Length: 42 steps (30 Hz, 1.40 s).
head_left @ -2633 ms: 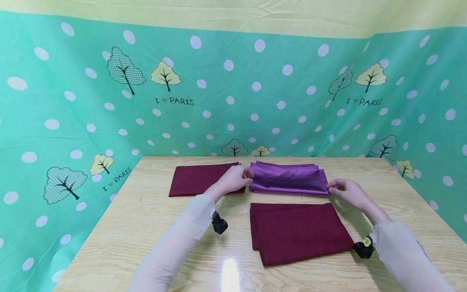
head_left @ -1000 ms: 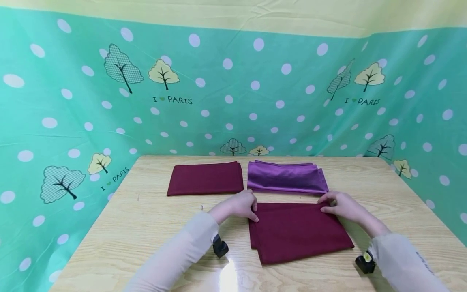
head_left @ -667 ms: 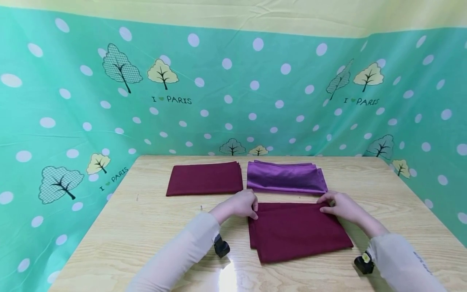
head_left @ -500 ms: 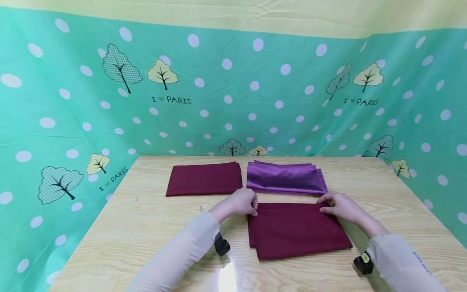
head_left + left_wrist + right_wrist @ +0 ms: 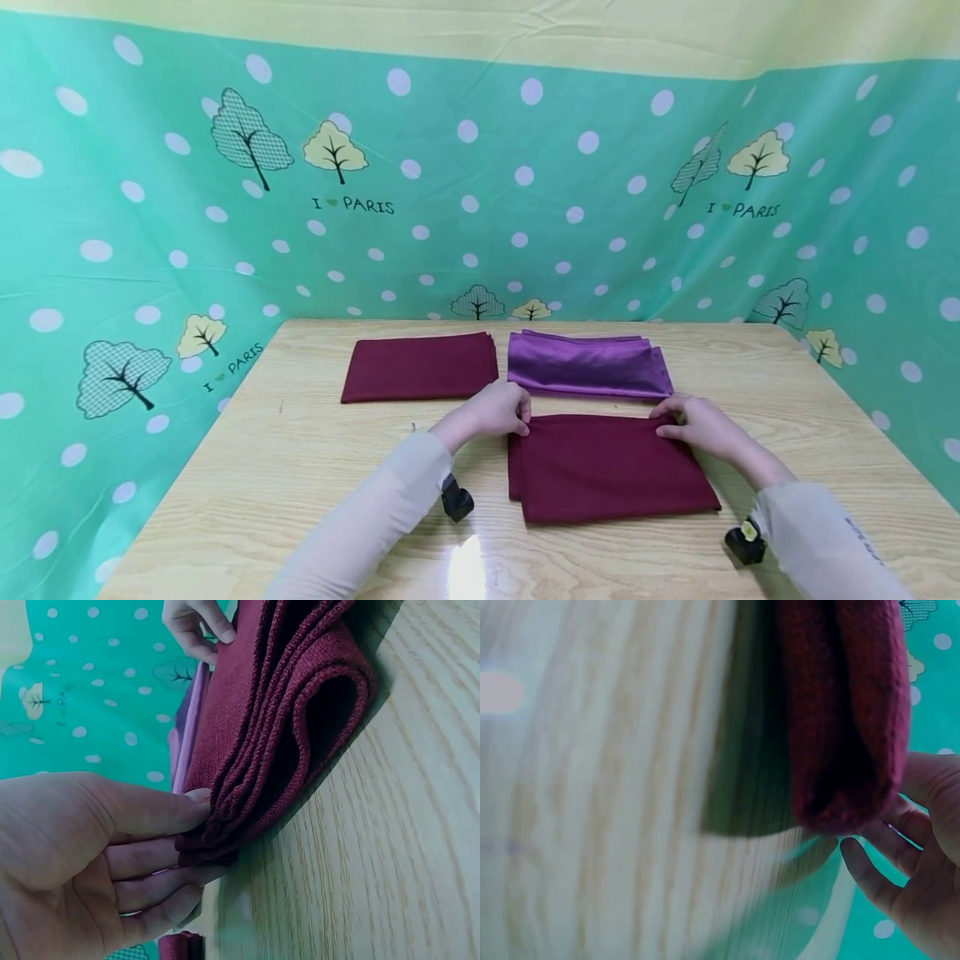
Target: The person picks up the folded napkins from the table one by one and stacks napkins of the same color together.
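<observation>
A folded burgundy cloth (image 5: 615, 475) lies nearest on the table. My left hand (image 5: 495, 410) pinches its far left corner; in the left wrist view the thumb lies over the stacked layers (image 5: 259, 742) and the fingers go underneath. At the far right corner my right hand (image 5: 699, 425) holds the cloth between thumb and fingers, and the right wrist view shows a rounded fold (image 5: 847, 750) at that hand. Just beyond is a shiny folded purple cloth (image 5: 588, 364). A second burgundy cloth (image 5: 420, 368), neatly folded, sits at the back left.
All three cloths are on a light wood-grain table (image 5: 300, 467). A green dotted curtain (image 5: 420, 167) with printed trees hangs behind and along both sides. A small black wrist camera (image 5: 456, 500) hangs under the left sleeve, another (image 5: 745, 546) under the right.
Both hands have left the purple cloth and taken the far corners of the near burgundy cloth. Its near edge has shifted slightly away from me and now lies straighter.
</observation>
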Available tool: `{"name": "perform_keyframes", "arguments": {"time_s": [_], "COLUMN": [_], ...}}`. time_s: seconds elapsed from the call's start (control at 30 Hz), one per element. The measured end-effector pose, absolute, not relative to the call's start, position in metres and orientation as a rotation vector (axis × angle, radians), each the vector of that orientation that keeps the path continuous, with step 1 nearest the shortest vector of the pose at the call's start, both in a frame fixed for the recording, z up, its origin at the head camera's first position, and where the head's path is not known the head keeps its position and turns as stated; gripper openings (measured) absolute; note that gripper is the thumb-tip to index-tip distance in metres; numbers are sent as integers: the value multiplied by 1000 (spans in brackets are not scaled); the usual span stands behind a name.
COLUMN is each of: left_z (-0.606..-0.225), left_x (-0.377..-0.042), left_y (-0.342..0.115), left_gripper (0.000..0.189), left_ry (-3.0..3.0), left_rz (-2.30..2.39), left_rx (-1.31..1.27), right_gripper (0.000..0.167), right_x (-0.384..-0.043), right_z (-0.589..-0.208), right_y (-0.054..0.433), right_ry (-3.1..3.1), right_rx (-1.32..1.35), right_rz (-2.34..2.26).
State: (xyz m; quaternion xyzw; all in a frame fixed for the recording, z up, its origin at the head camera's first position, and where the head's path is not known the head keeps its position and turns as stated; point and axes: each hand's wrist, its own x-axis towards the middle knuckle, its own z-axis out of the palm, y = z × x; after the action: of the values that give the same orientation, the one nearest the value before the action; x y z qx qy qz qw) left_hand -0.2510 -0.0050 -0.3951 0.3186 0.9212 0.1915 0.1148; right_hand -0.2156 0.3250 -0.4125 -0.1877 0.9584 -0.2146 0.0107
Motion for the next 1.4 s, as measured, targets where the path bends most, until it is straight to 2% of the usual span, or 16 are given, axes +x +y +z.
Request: {"name": "perform_keyframes", "arguments": {"time_s": [0.43, 0.83, 1.4], "left_z": [-397, -398, -405], "left_x": [-249, -246, -237], "left_y": [-3, -5, -4], "left_gripper": [21, 10, 6], "left_ry": [2720, 2700, 2763], "left_rz": [548, 568, 655], "left_rx": [917, 919, 893], "right_gripper": [11, 9, 9], "right_x": [-214, -210, -207], "right_z": [-417, -421, -425], "right_y": [323, 321, 320], "right_ry": [3043, 3097, 3095], "right_rx": [-588, -566, -537], "right_rz": [-631, -674, -700]}}
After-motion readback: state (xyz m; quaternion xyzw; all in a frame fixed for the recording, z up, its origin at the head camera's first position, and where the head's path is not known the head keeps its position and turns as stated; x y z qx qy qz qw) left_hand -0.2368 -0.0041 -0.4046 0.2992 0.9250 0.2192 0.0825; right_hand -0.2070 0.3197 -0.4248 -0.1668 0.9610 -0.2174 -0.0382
